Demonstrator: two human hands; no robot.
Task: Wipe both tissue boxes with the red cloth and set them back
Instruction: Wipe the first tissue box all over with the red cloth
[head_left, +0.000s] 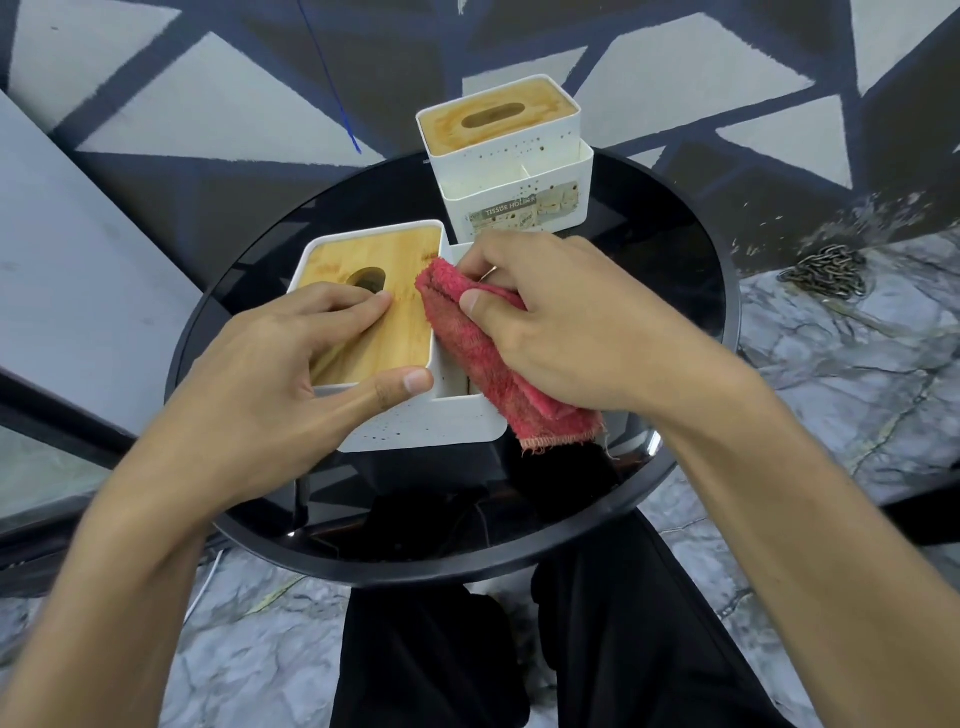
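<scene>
The left hand (291, 374), pressed flat atop the near tissue box (415, 426), should hold it steady while the right hand (571, 332), its grip pinching the red cloth (467, 353) over that box's side compartment, rubs firmly into corners

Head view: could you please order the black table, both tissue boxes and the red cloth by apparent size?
1. black table
2. near tissue box and far tissue box, unranked since nearness inflates one
3. red cloth
</scene>
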